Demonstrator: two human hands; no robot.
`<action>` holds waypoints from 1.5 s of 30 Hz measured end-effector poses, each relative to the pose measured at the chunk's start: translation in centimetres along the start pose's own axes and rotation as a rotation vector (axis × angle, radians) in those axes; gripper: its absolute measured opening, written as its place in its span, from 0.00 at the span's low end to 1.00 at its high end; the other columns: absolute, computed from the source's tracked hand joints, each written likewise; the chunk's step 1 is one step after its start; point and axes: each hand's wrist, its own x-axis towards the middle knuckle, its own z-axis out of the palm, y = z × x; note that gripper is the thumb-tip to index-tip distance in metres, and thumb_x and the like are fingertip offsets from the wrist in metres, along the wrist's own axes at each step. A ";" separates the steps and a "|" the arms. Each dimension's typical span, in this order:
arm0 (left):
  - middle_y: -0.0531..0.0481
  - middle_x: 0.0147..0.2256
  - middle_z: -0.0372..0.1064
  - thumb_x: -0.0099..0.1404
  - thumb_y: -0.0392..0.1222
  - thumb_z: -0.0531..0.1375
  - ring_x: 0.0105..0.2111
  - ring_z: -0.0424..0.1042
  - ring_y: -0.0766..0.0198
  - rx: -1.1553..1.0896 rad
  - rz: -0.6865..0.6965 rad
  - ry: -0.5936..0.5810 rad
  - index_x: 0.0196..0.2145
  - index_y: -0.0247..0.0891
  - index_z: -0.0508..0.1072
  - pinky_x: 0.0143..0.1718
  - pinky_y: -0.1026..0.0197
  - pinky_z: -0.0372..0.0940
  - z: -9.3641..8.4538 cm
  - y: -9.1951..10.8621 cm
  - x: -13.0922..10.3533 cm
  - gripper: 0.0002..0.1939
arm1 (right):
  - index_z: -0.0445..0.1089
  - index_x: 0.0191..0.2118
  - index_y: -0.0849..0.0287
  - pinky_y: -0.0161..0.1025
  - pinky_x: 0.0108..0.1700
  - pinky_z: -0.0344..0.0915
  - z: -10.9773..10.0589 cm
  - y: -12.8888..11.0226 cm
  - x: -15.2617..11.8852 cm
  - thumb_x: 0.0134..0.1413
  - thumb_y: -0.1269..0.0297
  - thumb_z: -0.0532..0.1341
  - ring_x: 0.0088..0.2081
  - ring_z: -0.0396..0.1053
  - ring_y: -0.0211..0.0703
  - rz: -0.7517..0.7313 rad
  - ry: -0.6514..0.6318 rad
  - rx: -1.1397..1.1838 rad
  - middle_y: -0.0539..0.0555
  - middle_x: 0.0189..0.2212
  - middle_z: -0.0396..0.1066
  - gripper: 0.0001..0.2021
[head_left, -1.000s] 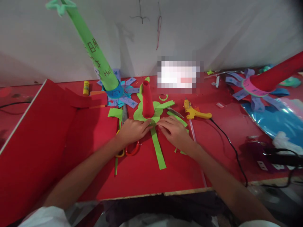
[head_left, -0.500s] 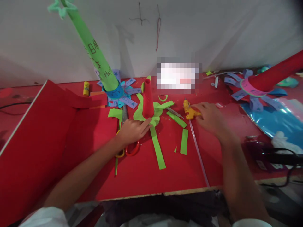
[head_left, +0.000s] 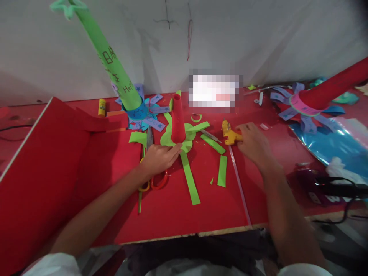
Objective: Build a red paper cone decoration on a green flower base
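My right hand [head_left: 253, 143] has its fingers closed on the handle of a yellow glue gun [head_left: 229, 133], whose nozzle points toward the wall. A long clear glue stick [head_left: 240, 188] trails from the gun toward the table edge. My left hand [head_left: 161, 159] lies low with its fingers stretched out, the fingertips touching the green paper base [head_left: 188, 145] at the foot of an upright red paper tube [head_left: 178, 122]. Green strips [head_left: 191, 184] spread out from that base. Partly under my left hand are scissors [head_left: 159, 181] with red and yellow handles.
Loose green strips [head_left: 222, 171] and a thin cutter [head_left: 211, 136] lie between my hands. A tall green paper tube [head_left: 115, 73] stands back left near a yellow glue stick tube [head_left: 102, 107]. A folded red board [head_left: 43, 161] rises at left. Another red tube [head_left: 330, 92] leans at right.
The view has shifted slightly, so everything appears a little further left. Both hands keep their places, the left at the green base and the right on the glue gun.
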 end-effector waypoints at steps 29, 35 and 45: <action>0.53 0.20 0.70 0.77 0.39 0.49 0.19 0.66 0.66 -0.036 0.119 -0.072 0.33 0.39 0.76 0.22 0.60 0.45 -0.4 -0.2 0.2 0.18 | 0.71 0.44 0.55 0.39 0.34 0.61 -0.7 -6.0 -1.3 0.70 0.55 0.57 0.31 0.73 0.44 -0.328 -0.107 0.398 0.54 0.35 0.77 0.10; 0.52 0.20 0.72 0.76 0.40 0.51 0.19 0.67 0.64 -0.001 -0.028 -0.043 0.36 0.39 0.78 0.22 0.60 0.47 -0.2 -0.2 -0.1 0.16 | 0.68 0.39 0.56 0.38 0.31 0.56 -0.4 -9.0 -1.7 0.73 0.65 0.52 0.37 0.72 0.45 -0.526 -0.061 0.223 0.56 0.37 0.75 0.11; 0.50 0.24 0.78 0.70 0.37 0.54 0.20 0.73 0.60 0.056 -0.120 -0.103 0.46 0.41 0.80 0.22 0.59 0.46 0.2 -0.2 -0.1 0.16 | 0.69 0.33 0.57 0.42 0.30 0.47 0.8 -10.2 -1.2 0.70 0.74 0.54 0.33 0.67 0.44 -0.611 0.022 -0.003 0.53 0.30 0.71 0.13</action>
